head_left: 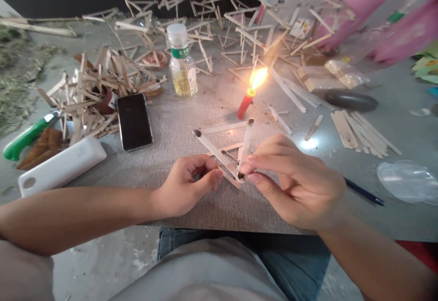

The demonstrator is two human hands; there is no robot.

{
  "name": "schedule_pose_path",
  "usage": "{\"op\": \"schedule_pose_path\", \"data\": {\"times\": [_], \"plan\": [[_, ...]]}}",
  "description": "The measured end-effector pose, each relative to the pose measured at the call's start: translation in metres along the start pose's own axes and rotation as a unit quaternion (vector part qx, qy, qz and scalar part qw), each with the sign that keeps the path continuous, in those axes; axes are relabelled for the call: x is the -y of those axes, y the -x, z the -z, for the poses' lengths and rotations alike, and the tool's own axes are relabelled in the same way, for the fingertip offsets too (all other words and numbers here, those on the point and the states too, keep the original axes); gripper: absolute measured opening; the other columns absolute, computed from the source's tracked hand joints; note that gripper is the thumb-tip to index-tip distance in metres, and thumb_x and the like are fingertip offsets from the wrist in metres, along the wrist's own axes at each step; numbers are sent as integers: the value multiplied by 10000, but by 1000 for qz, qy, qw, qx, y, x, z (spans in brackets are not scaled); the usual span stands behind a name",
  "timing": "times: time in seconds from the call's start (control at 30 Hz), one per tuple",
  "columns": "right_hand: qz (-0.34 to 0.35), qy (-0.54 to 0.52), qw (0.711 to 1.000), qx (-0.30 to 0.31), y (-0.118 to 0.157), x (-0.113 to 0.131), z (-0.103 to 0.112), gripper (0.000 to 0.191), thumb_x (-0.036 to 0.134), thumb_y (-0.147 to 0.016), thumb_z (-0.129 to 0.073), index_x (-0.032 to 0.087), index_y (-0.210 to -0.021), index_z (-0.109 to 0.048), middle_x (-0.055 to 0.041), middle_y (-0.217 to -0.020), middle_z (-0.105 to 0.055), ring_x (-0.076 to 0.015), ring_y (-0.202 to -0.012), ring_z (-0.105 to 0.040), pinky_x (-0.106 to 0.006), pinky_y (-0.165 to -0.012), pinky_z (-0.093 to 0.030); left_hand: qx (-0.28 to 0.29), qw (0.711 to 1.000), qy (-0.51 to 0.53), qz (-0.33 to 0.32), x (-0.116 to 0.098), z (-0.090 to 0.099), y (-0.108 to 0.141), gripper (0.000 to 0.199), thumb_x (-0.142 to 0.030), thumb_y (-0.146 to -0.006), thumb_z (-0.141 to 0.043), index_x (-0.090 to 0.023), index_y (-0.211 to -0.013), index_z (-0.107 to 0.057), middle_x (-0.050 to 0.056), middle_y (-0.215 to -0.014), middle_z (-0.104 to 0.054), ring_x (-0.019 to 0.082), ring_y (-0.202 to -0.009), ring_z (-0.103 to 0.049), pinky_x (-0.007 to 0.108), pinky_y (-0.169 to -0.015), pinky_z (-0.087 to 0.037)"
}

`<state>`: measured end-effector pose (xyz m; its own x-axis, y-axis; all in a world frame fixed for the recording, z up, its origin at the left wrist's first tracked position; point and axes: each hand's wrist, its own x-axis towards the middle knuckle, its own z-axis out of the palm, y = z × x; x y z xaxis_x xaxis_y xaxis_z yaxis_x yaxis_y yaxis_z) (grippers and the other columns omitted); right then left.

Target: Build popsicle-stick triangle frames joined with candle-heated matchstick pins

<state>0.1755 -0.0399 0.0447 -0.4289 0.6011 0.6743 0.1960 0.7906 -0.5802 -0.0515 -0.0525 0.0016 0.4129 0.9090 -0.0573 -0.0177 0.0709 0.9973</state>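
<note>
Between my hands is a triangular frame of flat wooden craft sticks (218,153) with dark, charred-looking corners. My right hand (294,182) pinches its near corner between thumb and fingers. My left hand (188,184) is closed at the left side, its thumb and curled fingers at a lower stick of the frame; the exact grip is partly hidden. Just beyond the frame a short red candle (245,103) stands burning, its flame leaning right.
Several joined stick frames (239,29) spread along the back. At left lie a stick pile (99,86), a phone (135,122), a white oblong device (63,166) and a green-handled tool (27,139). A bottle of yellowish liquid (183,70) stands behind; loose sticks (362,132) and a pen (364,191) lie right.
</note>
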Motion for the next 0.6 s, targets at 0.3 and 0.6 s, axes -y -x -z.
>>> {"op": "schedule_pose_path", "data": {"times": [0.3,0.6], "plan": [[22,26,999,7,3,-2,2,685,-64,-880,-565,321,-1445,-610,2,-1007,-828,-203,-963,-716,-391,-791,-615,-5,1000,-9,-1,-2,0,0,337,-401,-970,-674,-153,-756,-594,-8,-619,-574,90,-555,-486,208,-522,-381],[32,76,996,-19,15,-8,13,394,71,-846,-572,239,-1161,-739,-76,-1092,-715,-256,-986,-671,-505,-863,-566,-9,1000,10,6,-1,-1,0,308,-365,-970,-680,-149,-764,-606,-20,-612,-569,82,-548,-487,194,-519,-396]]}}
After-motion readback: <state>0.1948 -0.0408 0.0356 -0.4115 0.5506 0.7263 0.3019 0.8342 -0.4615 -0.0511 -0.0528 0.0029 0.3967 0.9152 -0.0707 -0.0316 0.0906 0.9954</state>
